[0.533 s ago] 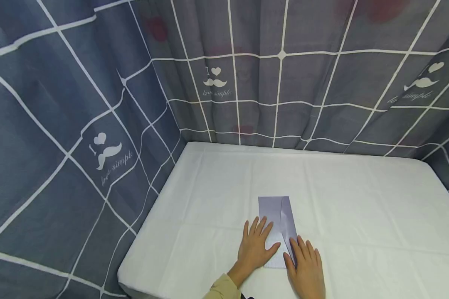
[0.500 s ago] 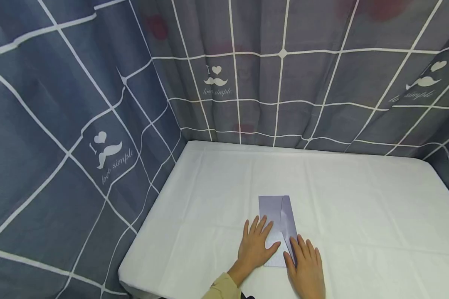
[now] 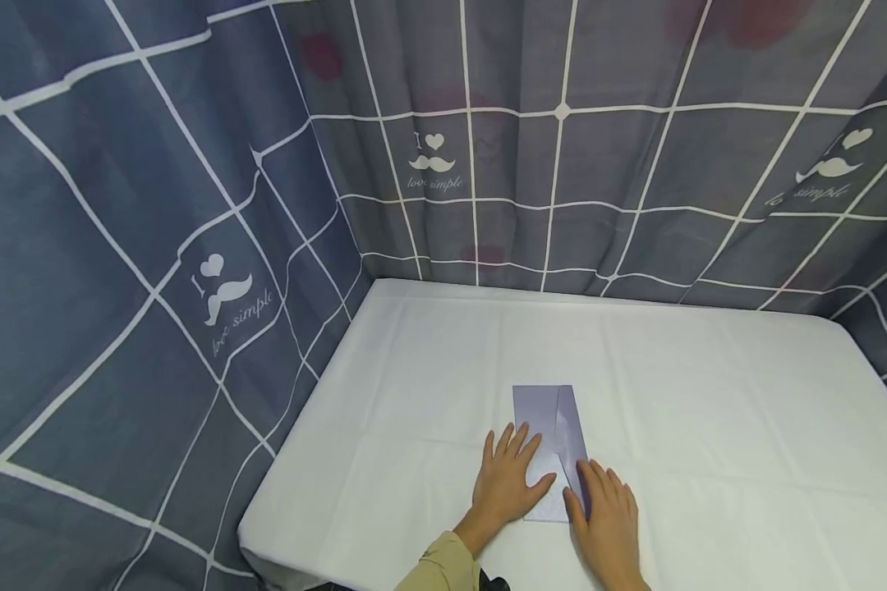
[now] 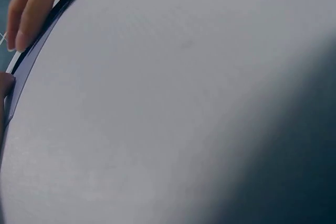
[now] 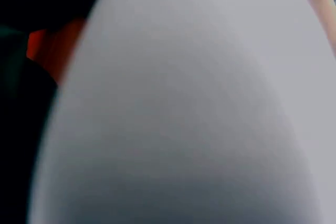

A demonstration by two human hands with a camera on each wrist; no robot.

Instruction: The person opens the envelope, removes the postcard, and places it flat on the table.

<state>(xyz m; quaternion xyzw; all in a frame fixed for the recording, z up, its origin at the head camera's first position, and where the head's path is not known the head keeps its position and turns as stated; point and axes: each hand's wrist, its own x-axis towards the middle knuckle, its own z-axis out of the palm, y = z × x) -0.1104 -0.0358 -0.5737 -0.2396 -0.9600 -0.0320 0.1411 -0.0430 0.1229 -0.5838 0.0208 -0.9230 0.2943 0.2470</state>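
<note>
A folded sheet of purple paper (image 3: 538,404) lies on the white-covered table, with a long flap turned in along its right side. My left hand (image 3: 498,484) rests flat on the paper's left part, fingers spread and thumb pointing toward the flap. At the lower right edge, my right hand (image 3: 608,517) presses on the flap with extended fingers, its thumb at the paper's lower part. In the left wrist view, fingers of the right hand (image 4: 34,11) reach down to the purple paper (image 4: 29,61). The right wrist view is mostly blurred white cloth.
The white cloth (image 3: 429,353) covers a wide table. Grey-blue curtains with white grid lines (image 3: 517,164) hang behind the table and along its left side (image 3: 140,369). A light tan sleeve (image 3: 443,566) covers the left forearm.
The head view has shifted slightly. My right hand has edged a little forward along the flap; the left hand and the paper hold their places.
</note>
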